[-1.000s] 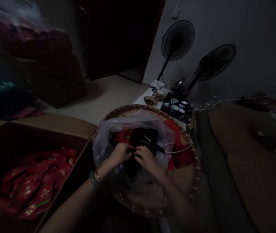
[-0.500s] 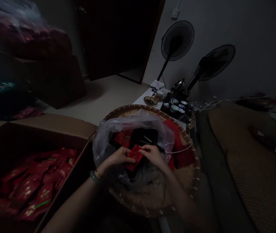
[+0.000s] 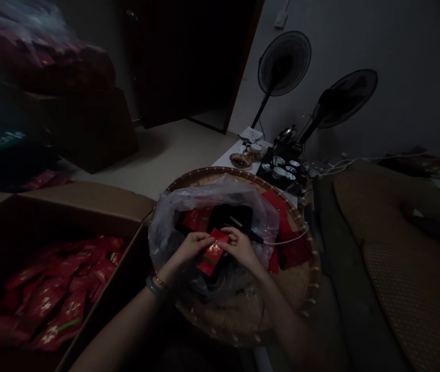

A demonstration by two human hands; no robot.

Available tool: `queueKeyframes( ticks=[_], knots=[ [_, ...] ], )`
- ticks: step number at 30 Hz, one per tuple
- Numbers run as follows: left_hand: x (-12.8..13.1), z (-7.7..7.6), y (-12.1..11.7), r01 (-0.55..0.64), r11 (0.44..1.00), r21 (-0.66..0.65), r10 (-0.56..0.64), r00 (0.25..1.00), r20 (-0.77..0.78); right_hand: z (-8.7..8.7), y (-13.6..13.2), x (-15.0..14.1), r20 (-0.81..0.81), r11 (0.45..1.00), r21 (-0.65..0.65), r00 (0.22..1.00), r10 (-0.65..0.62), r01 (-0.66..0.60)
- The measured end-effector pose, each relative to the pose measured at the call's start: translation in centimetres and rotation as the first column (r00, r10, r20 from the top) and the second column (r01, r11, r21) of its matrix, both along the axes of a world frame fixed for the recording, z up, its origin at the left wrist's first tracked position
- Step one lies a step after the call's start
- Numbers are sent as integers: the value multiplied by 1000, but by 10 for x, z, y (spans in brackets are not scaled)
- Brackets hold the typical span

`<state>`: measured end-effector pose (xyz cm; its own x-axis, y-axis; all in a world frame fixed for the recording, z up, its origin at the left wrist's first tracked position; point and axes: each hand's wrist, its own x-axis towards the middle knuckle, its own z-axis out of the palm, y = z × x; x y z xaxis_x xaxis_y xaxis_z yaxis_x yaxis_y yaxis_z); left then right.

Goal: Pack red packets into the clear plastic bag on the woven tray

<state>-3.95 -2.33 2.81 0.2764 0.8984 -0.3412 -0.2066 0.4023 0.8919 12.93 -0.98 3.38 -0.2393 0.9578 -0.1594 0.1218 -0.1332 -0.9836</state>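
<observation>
A small red packet [image 3: 213, 257] with a gold flower print and a green band is held up between both hands. My left hand [image 3: 193, 248] pinches its left edge, thumb on the near face. At its upper right, my right hand [image 3: 241, 247] grips it with thumb and fingers. Beneath them lies a clear plastic bag [image 3: 220, 192], its mouth spread wide, with dark contents and more red packets [image 3: 199, 218] inside. The bag rests in a round woven bamboo tray [image 3: 243, 320]. Flat red pouches [image 3: 282, 206] lie along the tray's right side.
At left, an open cardboard box [image 3: 99, 199] holds many similar red packets [image 3: 57, 289]. A white cord [image 3: 287, 241] crosses the tray's right part. Beyond stand a low table with cups [image 3: 280, 172] and two fans [image 3: 285, 63]. A woven mat [image 3: 398, 268] covers the seat at right.
The red packet has been turned so its printed face with gold flower and green band shows. Both hands have shifted their grip slightly and still hold it.
</observation>
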Motion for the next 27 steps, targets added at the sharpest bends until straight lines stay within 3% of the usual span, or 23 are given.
queueKeyframes(
  ticks=[6,11,15,23,27],
  knots=[
    [7,3,2,-31,1000,-1,31,999,25,-7,0,2,51,998,40,998,-44,42],
    [10,-2,8,83,996,-27,-82,996,41,-14,7,7,100,990,93,989,-113,103],
    [14,-10,11,100,994,-49,-99,995,23,-18,12,11,53,994,70,995,-83,80],
    [17,-15,17,173,985,-7,-172,985,16,-25,17,16,151,987,158,987,-58,34],
    [17,-19,23,88,994,-70,-89,996,-9,-25,33,31,294,953,285,937,-190,104]
  ],
)
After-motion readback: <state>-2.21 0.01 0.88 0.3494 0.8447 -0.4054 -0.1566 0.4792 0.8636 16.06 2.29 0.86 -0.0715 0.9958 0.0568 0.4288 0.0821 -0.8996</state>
